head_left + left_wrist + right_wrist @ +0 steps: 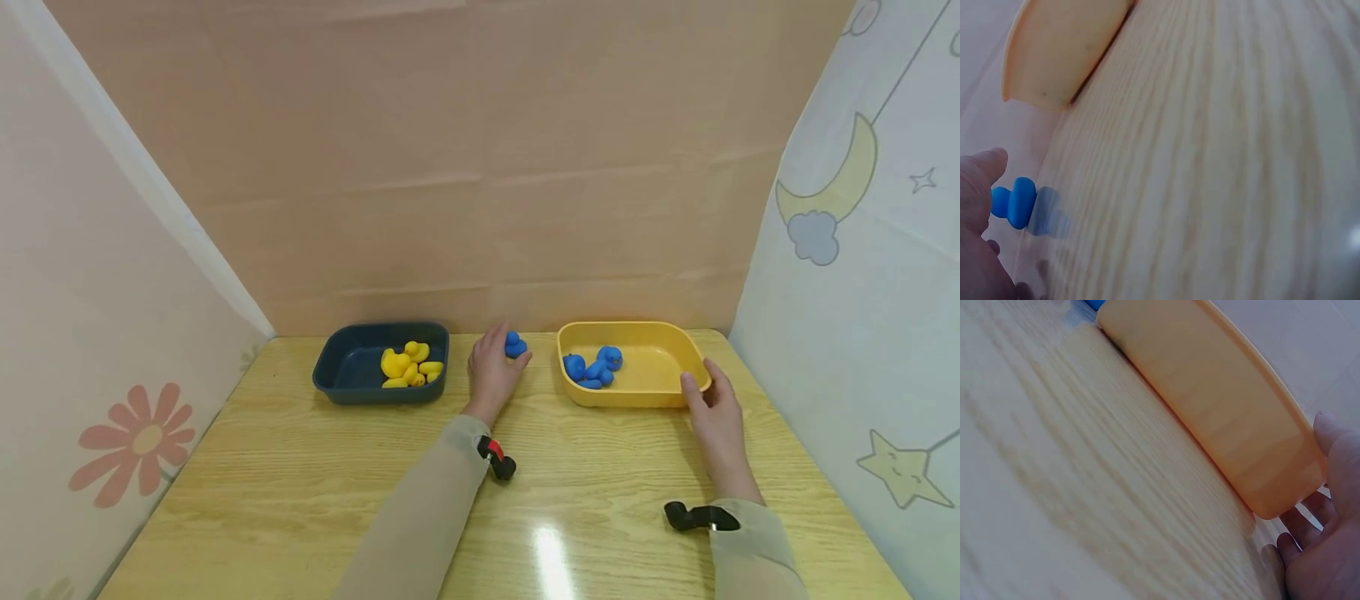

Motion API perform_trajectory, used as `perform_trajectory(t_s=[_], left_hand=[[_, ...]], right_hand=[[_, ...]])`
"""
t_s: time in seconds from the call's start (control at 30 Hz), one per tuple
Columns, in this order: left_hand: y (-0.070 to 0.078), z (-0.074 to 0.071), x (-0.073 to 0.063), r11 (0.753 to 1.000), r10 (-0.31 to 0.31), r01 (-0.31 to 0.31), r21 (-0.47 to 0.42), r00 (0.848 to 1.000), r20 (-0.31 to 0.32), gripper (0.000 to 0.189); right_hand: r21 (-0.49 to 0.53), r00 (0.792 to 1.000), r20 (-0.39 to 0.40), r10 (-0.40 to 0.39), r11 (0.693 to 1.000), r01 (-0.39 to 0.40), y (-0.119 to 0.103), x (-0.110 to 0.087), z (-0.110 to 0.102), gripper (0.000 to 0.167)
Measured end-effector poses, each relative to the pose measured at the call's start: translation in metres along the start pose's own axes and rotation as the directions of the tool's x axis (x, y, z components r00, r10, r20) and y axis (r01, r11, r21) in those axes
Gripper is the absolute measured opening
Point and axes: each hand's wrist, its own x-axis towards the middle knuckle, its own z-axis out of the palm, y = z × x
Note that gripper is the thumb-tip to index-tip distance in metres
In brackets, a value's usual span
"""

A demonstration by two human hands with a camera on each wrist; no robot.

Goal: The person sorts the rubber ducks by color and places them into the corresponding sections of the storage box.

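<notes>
A small blue rubber duck (515,345) stands on the table between the two trays. My left hand (495,371) is right beside it, thumb and fingers spread around it; in the left wrist view the thumb (991,164) stands apart from the duck (1021,203). The yellow tray (630,398) is at the right with several blue ducks (592,369) in its left part. My right hand (720,421) grips its front right corner, thumb at the rim and fingers along the outer side. In the right wrist view the fingers are partly hidden behind the tray (1210,400).
A dark blue tray (382,397) with several yellow ducks (408,364) stands at the left. A brown paper wall (480,167) rises behind the wooden table (315,492), and patterned sheets (847,333) hang on both sides.
</notes>
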Motion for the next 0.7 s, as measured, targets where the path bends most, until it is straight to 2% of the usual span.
perform_trajectory(t_s=[0.4, 0.7], left_hand=[[-0.0038, 0.0057, -0.0004, 0.997, -0.032, 0.032, 0.071, 0.999, 0.005, 0.069], [-0.0035, 0.0094, 0.0014, 0.995, -0.060, 0.058, 0.081, 0.998, 0.013, 0.067]], right_hand=[[0.012, 1.000, 0.012, 0.008, 1.000, -0.008, 0.0003, 0.0001, 0.0004, 0.088], [0.022, 1.000, 0.008, 0.027, 0.999, -0.028, -0.0011, 0.0008, -0.0005, 0.086]])
